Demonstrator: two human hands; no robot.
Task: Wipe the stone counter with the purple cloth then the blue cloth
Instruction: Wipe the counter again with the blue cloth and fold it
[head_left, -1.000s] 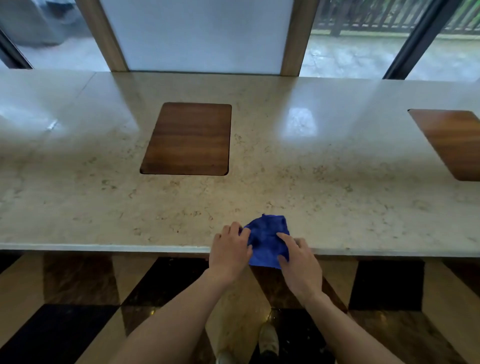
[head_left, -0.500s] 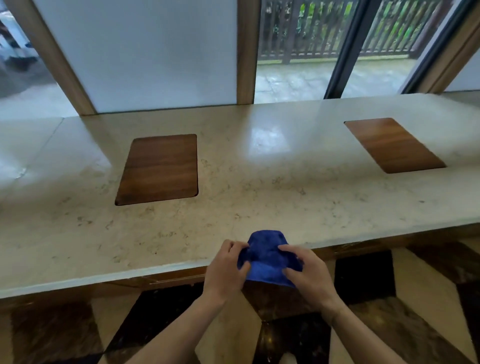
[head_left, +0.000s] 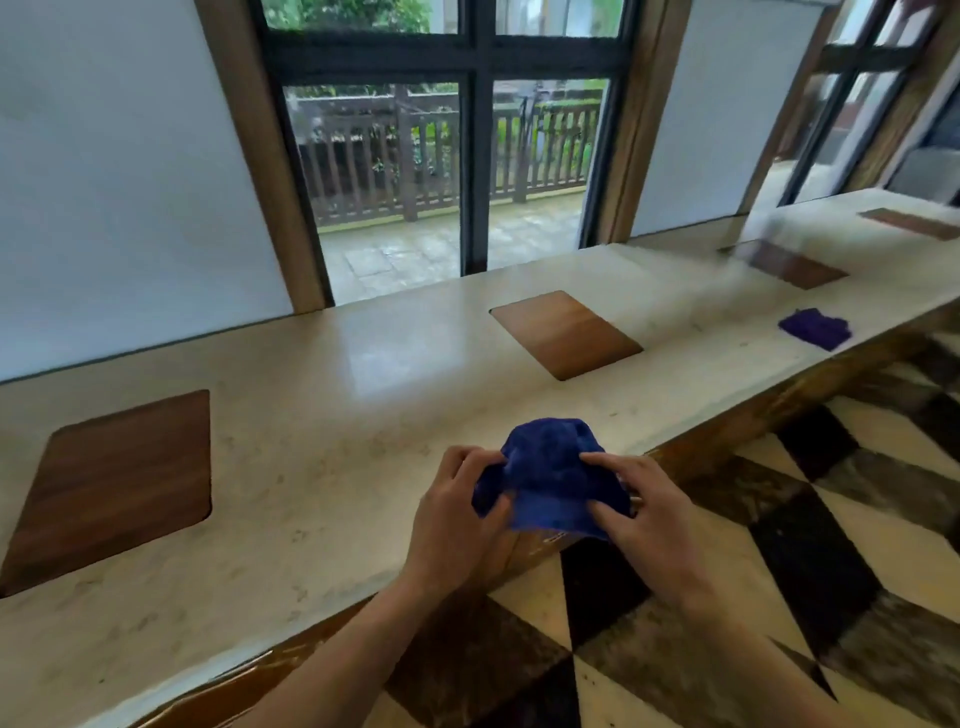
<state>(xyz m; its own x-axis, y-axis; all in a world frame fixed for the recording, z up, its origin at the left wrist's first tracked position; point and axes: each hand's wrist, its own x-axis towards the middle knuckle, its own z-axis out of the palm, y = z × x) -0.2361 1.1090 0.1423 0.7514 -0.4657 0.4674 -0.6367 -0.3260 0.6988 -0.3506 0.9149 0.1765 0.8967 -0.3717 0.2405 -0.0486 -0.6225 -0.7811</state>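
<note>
Both hands hold the bunched blue cloth at the near edge of the stone tabletop, part of the fabric resting on the stone and part hanging past the lip toward the checkered floor. The left hand curls its fingers and thumb into the cloth's left side; the right hand pinches the right side, so each grip is closed on the same cloth. The purple cloth lies crumpled and untouched well along the tabletop to the right, close to the front edge, beyond a wooden inlay set into the stone; a second inlay sits to the left. That puts the purple cloth on the right hand's side, though out of reach of either hand from this stance. The tabletop's long axis runs left to right and away toward the far right, so strokes would likely follow that line. With the blue cloth in hand and the purple one set down, the work appears to be in its second stage, the cloth being gathered into a pad. A window with a railing beyond stands behind the tabletop.
</note>
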